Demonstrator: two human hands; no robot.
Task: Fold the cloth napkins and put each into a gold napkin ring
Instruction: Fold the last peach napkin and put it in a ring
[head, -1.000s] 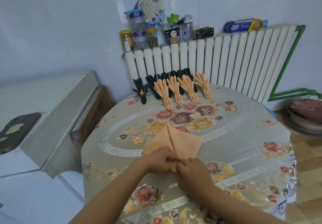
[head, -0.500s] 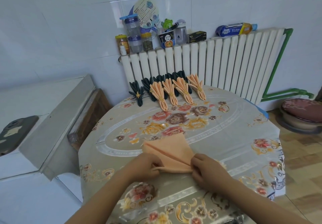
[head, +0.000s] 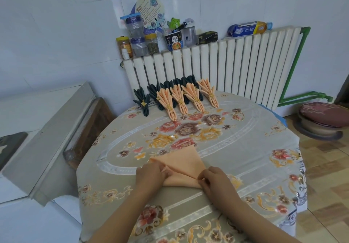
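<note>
Both hands, left (head: 151,174) and right (head: 213,181), pinch the ends of a pleat in the peach napkin (head: 182,168) lying on the counter (head: 245,148), so I'd keep each fold even and creased flat before reaching for the ring (head: 239,115).

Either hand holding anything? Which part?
Both hold the peach napkin flat on the table: left hand pinches its left folded corner, right hand pinches its right corner.
</note>
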